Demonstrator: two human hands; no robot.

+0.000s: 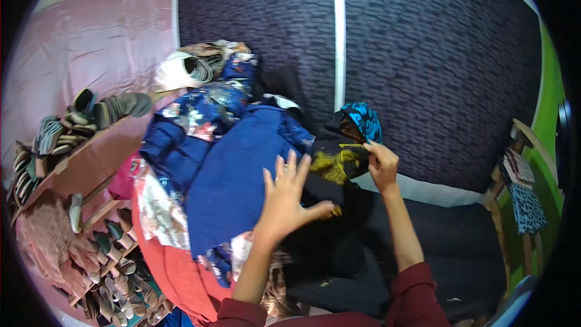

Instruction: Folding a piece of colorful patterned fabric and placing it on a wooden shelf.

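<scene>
My left hand (286, 197) is spread open, palm down, at the right edge of a plain navy blue garment (227, 172). Its thumb points right, over dark fabric. The fingers of my right hand (383, 166) are pinched on the edge of a black cloth with a yellow pattern (333, 168). Just behind that hand lies a bunched turquoise and black patterned cloth (365, 122). A navy floral garment (209, 109) is heaped at the left, beyond the plain navy one.
Coral red cloth (181, 278) hangs at the pile's near left. Racks at the left hold several shoes (115, 248) and sandals (78, 121). Black fabric (442, 236) covers the surface at right. A dark textured panel (423, 72) stands behind. Folded patterned cloths (525, 206) hang far right.
</scene>
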